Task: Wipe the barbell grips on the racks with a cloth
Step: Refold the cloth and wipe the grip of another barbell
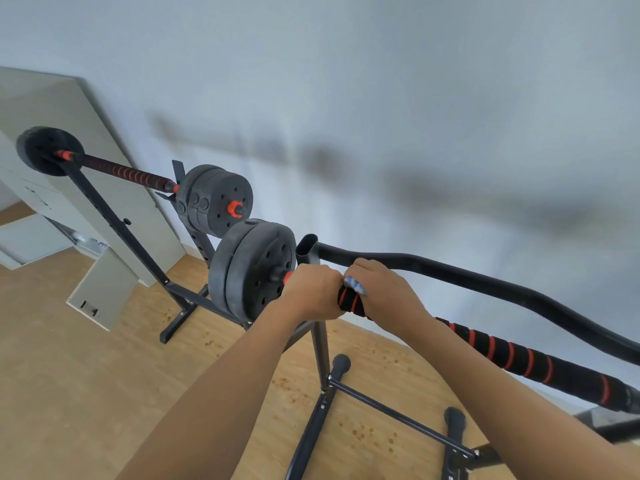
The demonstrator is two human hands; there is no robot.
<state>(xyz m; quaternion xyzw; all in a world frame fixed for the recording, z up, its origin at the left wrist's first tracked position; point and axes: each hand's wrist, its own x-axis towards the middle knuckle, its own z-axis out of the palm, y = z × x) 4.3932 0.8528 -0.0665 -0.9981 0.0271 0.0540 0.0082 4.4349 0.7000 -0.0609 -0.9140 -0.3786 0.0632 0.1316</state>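
The left hand grips the black, red-spiralled barbell grip; just beside, the right hand clutches the blue-white cloth round it.

A blue-and-white cloth sits bunched on the near barbell grip, black with red spiral stripes; a matching far grip lies racked beyond.

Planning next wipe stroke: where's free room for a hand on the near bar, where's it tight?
Free: near grip from the right hand out to its right end; the whole far grip. Tight: left hand sits close to the near plates and rack upright; only a short strip shows between the hands, by the cloth.
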